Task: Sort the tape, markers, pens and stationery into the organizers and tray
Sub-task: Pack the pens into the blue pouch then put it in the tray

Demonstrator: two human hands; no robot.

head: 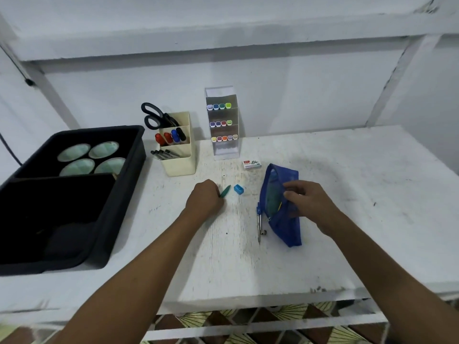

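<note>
My left hand (205, 198) grips a green pen (225, 190) whose tip pokes out to the right, low over the white table (347, 194). My right hand (308, 202) pinches the open edge of a blue mesh pouch (283, 227) that lies on the table with items inside. A small blue sharpener (239, 189) sits between the hands. A metal compass (259, 224) lies along the pouch's left side. A small staples box (251, 164) rests beyond the pouch.
A black tray (129, 175) with several tape rolls (92, 157) stands at the left. A cream organizer (177, 155) holds scissors, markers and pens. A clear tiered holder (223, 125) with coloured markers stands against the wall. A shelf runs overhead.
</note>
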